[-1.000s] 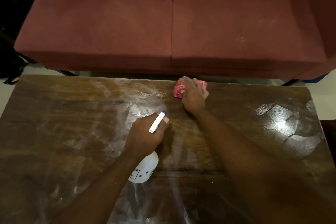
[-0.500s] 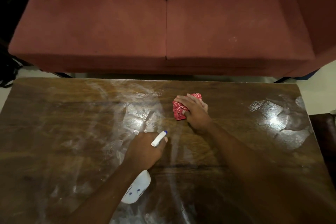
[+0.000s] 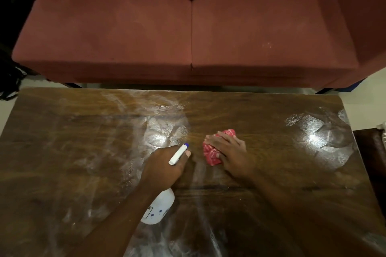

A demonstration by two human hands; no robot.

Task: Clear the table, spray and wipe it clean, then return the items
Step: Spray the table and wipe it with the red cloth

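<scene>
While the left hand [image 3: 165, 168] grips the spray bottle [image 3: 159, 207], its contents stay unreadable.

You see a dark brown wood-grain tabletop [image 3: 62, 152] streaked whitish; a red cloth [image 3: 211, 155] with white pattern; a white spray bottle [image 3: 160, 207], blue-tipped nozzle, blue markings; a dusty maroon sofa [image 3: 188, 27].

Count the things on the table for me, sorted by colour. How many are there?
White with a blue tip: 1, the spray bottle, gripped by the left hand.
Red: 1, the cloth, pressed onto the wooden table by the right hand.
Total: 2 things.
</scene>
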